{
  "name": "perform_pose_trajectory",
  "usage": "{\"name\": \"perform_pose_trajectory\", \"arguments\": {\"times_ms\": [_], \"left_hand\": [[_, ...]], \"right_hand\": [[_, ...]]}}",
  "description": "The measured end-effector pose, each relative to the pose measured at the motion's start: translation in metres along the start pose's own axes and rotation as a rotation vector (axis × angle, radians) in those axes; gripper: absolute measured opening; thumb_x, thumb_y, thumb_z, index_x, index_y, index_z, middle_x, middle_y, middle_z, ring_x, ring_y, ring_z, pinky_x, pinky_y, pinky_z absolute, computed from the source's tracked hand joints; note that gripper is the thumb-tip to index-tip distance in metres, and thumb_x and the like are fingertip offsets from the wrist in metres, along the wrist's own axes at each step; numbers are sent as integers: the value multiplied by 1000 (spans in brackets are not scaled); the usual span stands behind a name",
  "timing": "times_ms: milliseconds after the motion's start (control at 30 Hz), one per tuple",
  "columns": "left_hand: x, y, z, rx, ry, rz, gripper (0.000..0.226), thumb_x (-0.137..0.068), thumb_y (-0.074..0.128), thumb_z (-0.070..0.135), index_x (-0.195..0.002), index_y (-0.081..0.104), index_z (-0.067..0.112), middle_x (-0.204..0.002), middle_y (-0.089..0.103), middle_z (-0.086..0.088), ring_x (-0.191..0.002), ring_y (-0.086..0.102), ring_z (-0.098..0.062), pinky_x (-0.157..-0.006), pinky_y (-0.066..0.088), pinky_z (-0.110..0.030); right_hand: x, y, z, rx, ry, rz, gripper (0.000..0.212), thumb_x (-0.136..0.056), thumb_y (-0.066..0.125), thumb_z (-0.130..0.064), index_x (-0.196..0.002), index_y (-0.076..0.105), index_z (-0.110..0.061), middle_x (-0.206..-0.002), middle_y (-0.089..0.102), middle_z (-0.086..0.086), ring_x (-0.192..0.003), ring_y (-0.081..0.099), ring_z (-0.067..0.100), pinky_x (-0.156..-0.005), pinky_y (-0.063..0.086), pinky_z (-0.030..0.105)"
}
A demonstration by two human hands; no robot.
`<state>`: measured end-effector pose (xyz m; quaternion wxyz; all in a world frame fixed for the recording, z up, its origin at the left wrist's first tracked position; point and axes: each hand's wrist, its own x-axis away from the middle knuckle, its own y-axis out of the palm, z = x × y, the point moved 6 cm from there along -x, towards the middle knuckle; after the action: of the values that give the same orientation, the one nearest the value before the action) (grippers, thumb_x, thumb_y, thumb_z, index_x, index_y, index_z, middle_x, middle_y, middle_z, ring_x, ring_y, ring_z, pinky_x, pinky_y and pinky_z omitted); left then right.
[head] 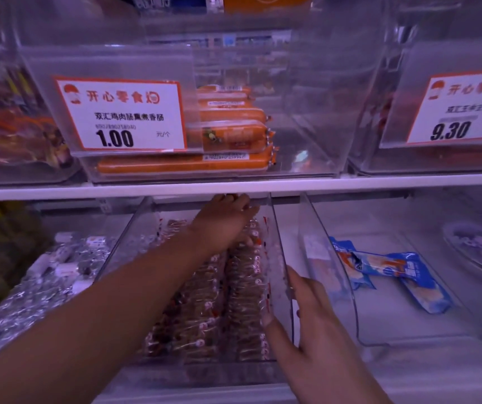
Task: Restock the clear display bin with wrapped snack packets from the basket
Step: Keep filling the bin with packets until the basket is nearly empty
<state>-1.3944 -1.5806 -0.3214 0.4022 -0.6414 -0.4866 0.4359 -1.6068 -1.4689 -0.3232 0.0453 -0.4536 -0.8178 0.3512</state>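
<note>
Closest up, the right hand (315, 325) is pinching the right wall of the clear display bin (277, 258), thumb inside, fingers outside. The snack packets (234, 301) sit in rows on the bin floor just left of it. Further back the left hand (228, 217) reaches over the packets to the bin's rear under the shelf (350, 183); can't tell if it's gripping anything.

A clear, open-topped plastic display bin (277, 252) sat pulled forward on the lower shelf, its transparent side walls angled outward. Inside lay small brownish snack packets in clear wrappers with red-and-white markings (234, 301), packed side by side in roughly three rows running front to back, filling the floor.
</note>
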Motion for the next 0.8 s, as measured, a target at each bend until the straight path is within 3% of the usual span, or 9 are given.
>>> {"name": "perform_pose_trajectory", "arguments": {"times_ms": [67,200,300,400,467,567,633,700,800], "left_hand": [[2,-2,2,-19,37,3,55,-87,58,61,-127,63,23,-127,55,-2,-117,48,-26,-102,32,-38],[4,2,11,-63,65,-11,49,-88,54,62,-110,70,22,-112,58,-1,-110,53,-25,-102,31,-39],[5,2,8,-37,53,24,51,-86,53,65,-111,70,23,-111,59,-1,-108,55,-25,-98,33,-38],[7,0,5,-8,26,42,58,-85,53,69,-121,66,25,-119,60,0,-111,56,-25,-97,36,-36],[10,-4,4,19,8,45,62,-86,54,68,-128,63,24,-126,59,-1,-113,56,-26,-99,37,-36],[27,-31,10,176,-49,79,51,-90,60,55,-126,65,21,-128,59,-4,-112,59,-29,-98,41,-35],[53,-55,25,334,-77,200,37,-92,62,44,-118,70,20,-120,64,-6,-106,63,-30,-94,47,-38],[102,-79,47,490,-91,458,25,-96,58,34,-107,73,18,-106,68,-6,-95,64,-28,-87,50,-41],[199,-81,107,576,5,703,19,-98,53,24,-96,69,16,-95,66,-3,-85,59,-26,-79,42,-39]], "right_hand": [[2,0,1,9,10,3,69,-90,56,-40,-140,13,-61,-125,32,-32,-105,38,-27,-80,32,-7],[7,4,4,31,38,-1,79,-91,56,-40,-148,2,-52,-128,28,-31,-107,35,-27,-79,30,-5],[11,5,4,39,18,9,80,-90,56,-40,-149,3,-49,-127,29,-29,-116,39,-14,-83,31,6],[12,3,6,20,-8,16,78,-90,57,-38,-150,8,-45,-129,29,-27,-113,39,-15,-85,32,3],[16,0,6,18,1,22,80,-90,57,-38,-154,10,-36,-137,31,-21,-115,39,-13,-95,36,10],[27,-15,1,-56,-10,162,72,-85,55,-36,-151,27,-25,-133,45,-9,-118,47,-4,-100,42,21],[41,-33,2,-134,-65,324,51,-85,56,-22,-135,49,-19,-115,57,-3,-106,57,5,-92,44,19],[62,-43,10,-161,-100,402,28,-87,54,-16,-113,60,-24,-95,63,-4,-87,61,9,-80,45,14],[103,-26,43,-149,-31,261,18,-88,51,-17,-92,65,-28,-74,65,-6,-68,63,11,-65,48,15]]}}
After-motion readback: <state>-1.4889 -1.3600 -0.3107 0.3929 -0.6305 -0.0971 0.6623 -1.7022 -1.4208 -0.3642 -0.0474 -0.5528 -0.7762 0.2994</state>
